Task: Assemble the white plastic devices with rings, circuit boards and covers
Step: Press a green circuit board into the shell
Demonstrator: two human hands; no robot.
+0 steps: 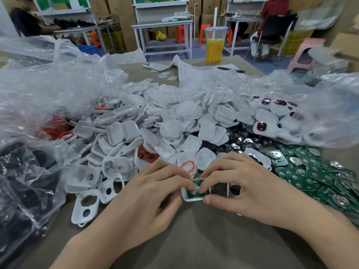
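We hold one white plastic shell low in the middle of the table, and both our hands are closed around it. The shell lies open side up, and a green circuit board sits inside it with a round silver part on top.

Our left hand comes from the left; its fingertips press down on the board at the left part of the shell. Our right hand comes from the right: its thumb lies against the near right corner of the shell, and its index finger touches the board from above, just beside the left fingertips. So the shell is pinched between the two hands, directly under the fingertips, and it rests on the table.

Behind the hands there is a big heap of white covers, with some orange rings mixed in it. White shells with two holes lie to the left. A pile of green circuit boards lies to the right, near the right hand, and black round pieces are behind it. Clear plastic bags surround the heaps. A cup with yellow drink stands at the far edge.
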